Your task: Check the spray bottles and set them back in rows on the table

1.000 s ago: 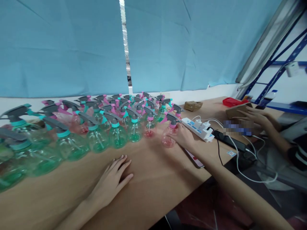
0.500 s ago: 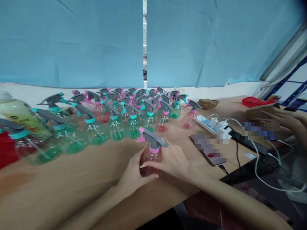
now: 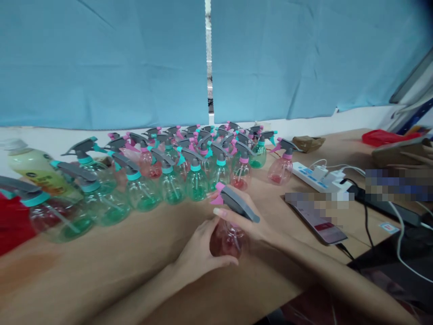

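A clear pink spray bottle (image 3: 233, 241) with a grey and pink trigger head stands at the front of the wooden table (image 3: 135, 262). My left hand (image 3: 199, 248) is wrapped round its body from the left, thumb across the near side. Higher up, my right hand (image 3: 246, 214) closes round the neck just under the spray head, its thumb near the pink collar; its other fingers are mostly hidden behind the bottle. Beyond my hands stand several rows of similar spray bottles, such as a green one (image 3: 196, 185) and a pink one (image 3: 281, 168), with some coloured liquid in them.
To the right lie a phone (image 3: 318, 221) on a cable, a white power strip (image 3: 313, 178) with chargers and a brown packet (image 3: 307, 144). A large yellow-labelled bottle (image 3: 37, 167) stands at left by red material (image 3: 15, 225). Another person's hand (image 3: 424, 153) shows far right.
My right hand has moved up from the bottle's body to its neck. My left hand stays round the body. The view has shifted, so most things appear further right.
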Motion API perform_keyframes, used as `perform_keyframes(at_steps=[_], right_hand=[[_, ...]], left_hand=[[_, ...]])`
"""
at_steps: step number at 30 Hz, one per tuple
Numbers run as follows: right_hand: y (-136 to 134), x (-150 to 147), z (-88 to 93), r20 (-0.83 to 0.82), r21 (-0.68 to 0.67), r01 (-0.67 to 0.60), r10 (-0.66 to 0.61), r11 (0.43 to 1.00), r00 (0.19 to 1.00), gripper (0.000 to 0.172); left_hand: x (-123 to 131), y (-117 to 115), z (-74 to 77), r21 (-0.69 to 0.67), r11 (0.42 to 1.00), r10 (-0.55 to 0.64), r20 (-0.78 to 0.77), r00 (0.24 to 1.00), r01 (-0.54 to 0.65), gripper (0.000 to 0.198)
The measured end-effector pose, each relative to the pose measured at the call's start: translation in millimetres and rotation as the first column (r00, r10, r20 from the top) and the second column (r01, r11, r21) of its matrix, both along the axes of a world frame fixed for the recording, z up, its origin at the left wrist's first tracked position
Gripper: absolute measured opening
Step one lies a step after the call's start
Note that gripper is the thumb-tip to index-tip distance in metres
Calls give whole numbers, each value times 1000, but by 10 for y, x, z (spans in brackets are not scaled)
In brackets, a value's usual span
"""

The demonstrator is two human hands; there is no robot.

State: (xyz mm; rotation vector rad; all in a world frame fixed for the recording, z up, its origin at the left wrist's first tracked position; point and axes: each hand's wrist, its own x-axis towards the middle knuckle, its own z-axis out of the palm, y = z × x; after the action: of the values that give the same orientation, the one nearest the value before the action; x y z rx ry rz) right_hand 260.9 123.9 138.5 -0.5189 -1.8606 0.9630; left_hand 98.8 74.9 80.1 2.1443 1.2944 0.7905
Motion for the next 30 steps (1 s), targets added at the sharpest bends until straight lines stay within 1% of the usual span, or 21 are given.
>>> perform_keyframes(at_steps=[2, 4, 7, 10, 13, 16, 18, 21, 26, 30], right_hand=[[70, -18, -42, -21, 16, 15, -14, 1000, 1000, 31], [142, -25, -72, -3, 25, 19, -19, 1000, 1000, 27], [239, -23, -77, 63, 44, 28, -31, 999, 998, 18], [333, -30, -47, 96, 54, 35, -40, 998, 995, 17], [423, -66, -21, 123, 46, 20, -26, 999, 992, 17], [491, -122, -27, 95, 52, -29, 23, 998, 995, 17], [521, -153, -43, 89, 73, -41, 34, 996, 995, 18], [545, -175, -57, 109, 105, -32, 20, 994, 994, 21], [523, -175, -27, 148, 85, -48, 35, 995, 988, 20], [478, -186, -19, 111, 101, -29, 18, 994, 994, 19]], left_hand=[[-13, 66, 0, 40, 999, -24, -20, 1000, 24, 77], [-43, 116, -26, 69, 997, -18, -68, 998, 23, 83], [-149, 134, -99, 99, 995, 12, -218, 976, 10, 92], [-311, 85, -173, 143, 990, 47, -395, 917, 11, 85], [-443, 22, -219, 190, 982, 96, -483, 871, -3, 74], [-488, -4, -245, 227, 974, 130, -506, 853, -14, 68], [-485, 1, -259, 239, 971, 136, -516, 846, -10, 66], [-470, 18, -274, 240, 971, 126, -533, 837, 7, 66], [-455, 22, -255, 233, 972, 128, -527, 840, -3, 66], [-447, 16, -224, 222, 975, 116, -519, 847, 2, 64]])
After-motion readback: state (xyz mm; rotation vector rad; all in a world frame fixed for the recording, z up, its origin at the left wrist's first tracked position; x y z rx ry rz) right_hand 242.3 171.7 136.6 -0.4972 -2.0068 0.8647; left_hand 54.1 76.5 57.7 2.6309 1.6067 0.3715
